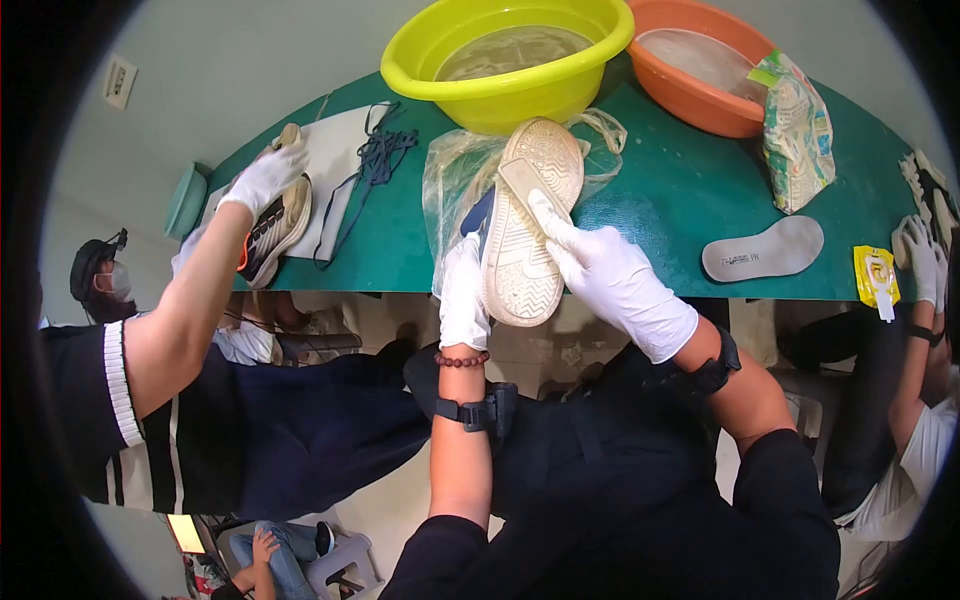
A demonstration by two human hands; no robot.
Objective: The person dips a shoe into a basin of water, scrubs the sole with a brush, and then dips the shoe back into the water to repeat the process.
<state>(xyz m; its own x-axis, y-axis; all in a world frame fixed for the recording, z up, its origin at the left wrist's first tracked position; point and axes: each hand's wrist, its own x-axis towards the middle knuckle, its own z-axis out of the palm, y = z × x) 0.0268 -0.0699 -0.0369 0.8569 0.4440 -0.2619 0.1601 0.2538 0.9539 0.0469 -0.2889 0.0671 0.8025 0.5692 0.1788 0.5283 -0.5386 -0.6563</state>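
Observation:
A shoe (525, 275) is held sole up at the table's front edge, its pale patterned sole facing me. My left hand (463, 290), in a white glove, grips the shoe from its left side. In my gloved right hand (615, 275) is a flat, pale block (527, 190), perhaps an eraser or brush, lying against the middle of the sole. Its underside is hidden. Beneath the shoe's far end lies a clear plastic bag (450, 170).
Beyond the shoe stand a yellow-green basin (590, 75) and an orange basin (745, 120), both with cloudy water. Rightward are a plastic packet (797, 140), an insole (765, 250) and a yellow packet (878, 272). Co-workers' gloved hands (270, 178) work at both sides, near dark laces (383, 155).

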